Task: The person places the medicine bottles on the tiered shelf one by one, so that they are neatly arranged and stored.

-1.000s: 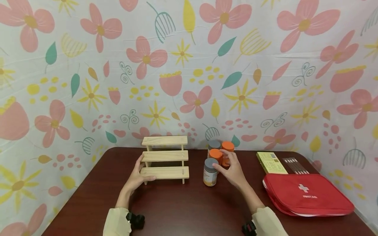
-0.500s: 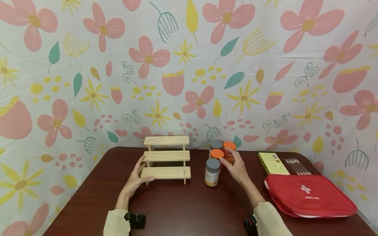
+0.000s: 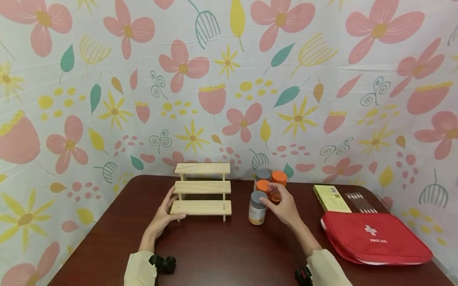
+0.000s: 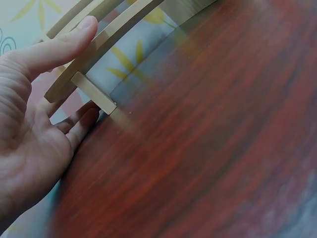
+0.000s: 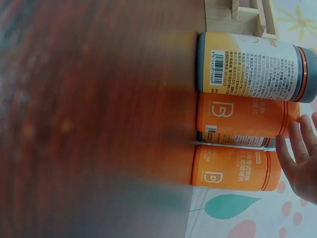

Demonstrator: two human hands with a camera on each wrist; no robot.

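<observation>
A three-tier wooden step shelf stands at the left of the table. My left hand holds its left end, the thumb over the lowest step and fingers behind and below it. To the right is a tight group of supplement bottles: a grey-capped one in front, an orange one behind it, another grey-capped one and an orange one at the back. My right hand is at their right side, thumb by the front grey cap, fingers near the orange caps. In the right wrist view its fingers are extended beside the orange bottle.
On the right lie a red first aid pouch, a yellow-green box and a clear pack of swabs. A floral cloth hangs behind the dark wooden table.
My right hand drew slightly back from the front grey cap, then came forward to it again. The bottles stay in place. My left hand stays on the shelf; the head view shifted slightly.
</observation>
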